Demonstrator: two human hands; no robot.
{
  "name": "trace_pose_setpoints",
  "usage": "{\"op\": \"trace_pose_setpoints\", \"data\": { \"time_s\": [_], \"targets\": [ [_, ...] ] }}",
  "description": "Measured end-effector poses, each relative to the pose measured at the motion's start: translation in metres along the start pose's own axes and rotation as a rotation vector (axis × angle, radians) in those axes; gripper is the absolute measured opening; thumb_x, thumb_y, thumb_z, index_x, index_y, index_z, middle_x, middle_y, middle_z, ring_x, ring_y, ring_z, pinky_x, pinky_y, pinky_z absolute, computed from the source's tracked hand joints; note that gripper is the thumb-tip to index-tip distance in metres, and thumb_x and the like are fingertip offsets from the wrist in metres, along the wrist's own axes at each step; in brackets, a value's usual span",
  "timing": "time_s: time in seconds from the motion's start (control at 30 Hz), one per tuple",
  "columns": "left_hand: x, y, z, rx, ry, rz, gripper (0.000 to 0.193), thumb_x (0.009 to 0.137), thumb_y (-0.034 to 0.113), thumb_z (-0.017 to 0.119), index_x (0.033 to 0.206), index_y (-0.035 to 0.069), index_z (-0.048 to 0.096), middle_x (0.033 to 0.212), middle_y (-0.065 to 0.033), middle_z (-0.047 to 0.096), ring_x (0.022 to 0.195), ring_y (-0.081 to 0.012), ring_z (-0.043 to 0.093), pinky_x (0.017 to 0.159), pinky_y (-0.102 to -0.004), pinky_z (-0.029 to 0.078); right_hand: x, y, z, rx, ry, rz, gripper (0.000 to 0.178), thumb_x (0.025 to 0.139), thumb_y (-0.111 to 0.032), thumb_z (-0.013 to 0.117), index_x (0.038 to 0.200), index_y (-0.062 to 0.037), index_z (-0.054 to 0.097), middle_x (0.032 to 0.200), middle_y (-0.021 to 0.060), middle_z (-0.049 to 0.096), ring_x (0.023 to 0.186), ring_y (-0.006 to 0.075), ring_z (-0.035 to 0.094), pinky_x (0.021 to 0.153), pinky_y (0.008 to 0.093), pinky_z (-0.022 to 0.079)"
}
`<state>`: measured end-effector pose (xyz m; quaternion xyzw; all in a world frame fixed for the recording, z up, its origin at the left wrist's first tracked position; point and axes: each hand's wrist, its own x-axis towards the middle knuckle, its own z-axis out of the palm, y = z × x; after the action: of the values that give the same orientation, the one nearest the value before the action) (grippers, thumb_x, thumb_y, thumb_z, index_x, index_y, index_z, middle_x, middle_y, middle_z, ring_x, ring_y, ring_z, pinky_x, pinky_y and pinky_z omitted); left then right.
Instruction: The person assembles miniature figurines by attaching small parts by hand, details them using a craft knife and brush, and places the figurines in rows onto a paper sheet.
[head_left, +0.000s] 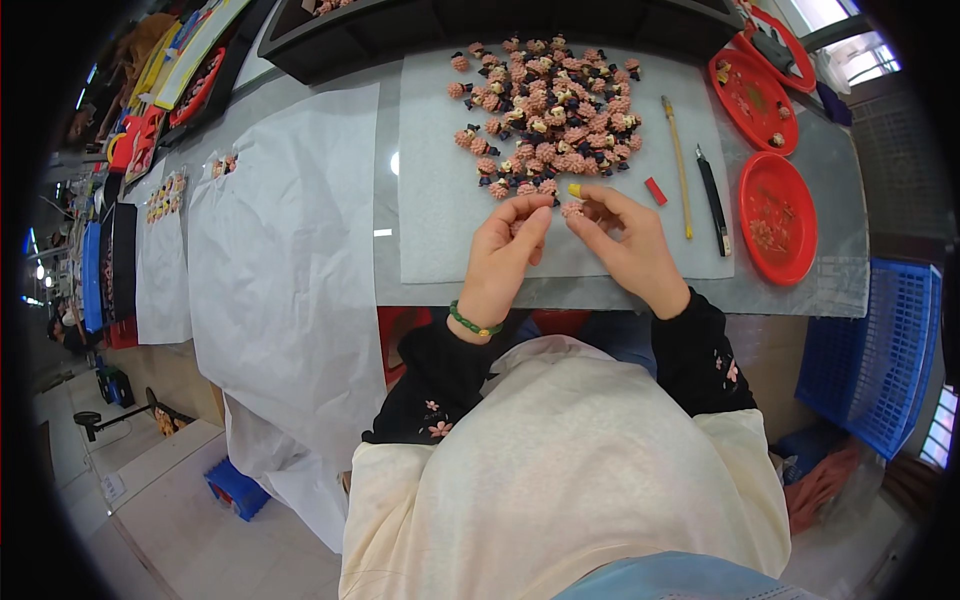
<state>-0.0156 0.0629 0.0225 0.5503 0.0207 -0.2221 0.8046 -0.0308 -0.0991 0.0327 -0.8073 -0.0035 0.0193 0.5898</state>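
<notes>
Pink figurine point(572, 209) grasped between thumb and fingers, my right hand point(635, 245) hovered over the white sheet point(435, 200) near the front edge of the bench point(840, 240). A yellow cover point(574, 190) capped my right forefinger. My left hand point(498, 250) hung just beside it, thumb and fingers curled together; a bit of pink showed under them, but I couldn't tell whether they gripped it. A green bracelet point(475, 322) circled that wrist. Just beyond my fingertips, a heap of pink-and-black figurines point(560, 120) spread over the sheet toward the bench's back edge, where a dark tray point(500, 40) stood. Right of the heap lay a short red block point(655, 191), then a slim yellow stick point(678, 165) and a black craft knife point(712, 195). Near the bench's right edge sat a red dish point(790, 262) with pinkish scraps in it, and a second dish point(742, 124), also red, lay toward the back right corner. Off to the left, white plastic sheeting point(285, 220) hung past the front edge.
</notes>
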Motion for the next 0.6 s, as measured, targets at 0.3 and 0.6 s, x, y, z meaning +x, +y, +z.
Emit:
{"op": "trace_pose_setpoints", "data": {
  "time_s": [0.3, 0.6],
  "targets": [
    [0.004, -0.001, 0.013, -0.046, -0.088, 0.010, 0.014, 0.083, 0.012, 0.057, 0.091, 0.000, 0.058, 0.071, 0.0016, 0.054, 0.057, -0.0032, 0.045, 0.049, -0.0160, 0.035, -0.024, -0.001, -0.003, 0.216, 0.031, -0.074, 0.039, 0.074, 0.001, 0.064, 0.109, 0.0051, 0.049, 0.089, 0.0094, 0.058, 0.083, 0.0127, 0.057, 0.075, 0.0238, 0.046],
    [0.001, -0.008, 0.009, -0.220, -0.202, 0.012, 0.026, 0.077, -0.005, 0.057, 0.102, -0.001, 0.051, 0.106, -0.0095, 0.054, 0.088, -0.0101, 0.052, 0.081, -0.0226, 0.043, -0.028, 0.016, 0.001, 0.308, 0.170, -0.223, 0.049, 0.072, 0.010, 0.061, 0.117, 0.0046, 0.041, 0.099, 0.0107, 0.052, 0.089, 0.0176, 0.054, 0.079, 0.0280, 0.047]
  ]
}}
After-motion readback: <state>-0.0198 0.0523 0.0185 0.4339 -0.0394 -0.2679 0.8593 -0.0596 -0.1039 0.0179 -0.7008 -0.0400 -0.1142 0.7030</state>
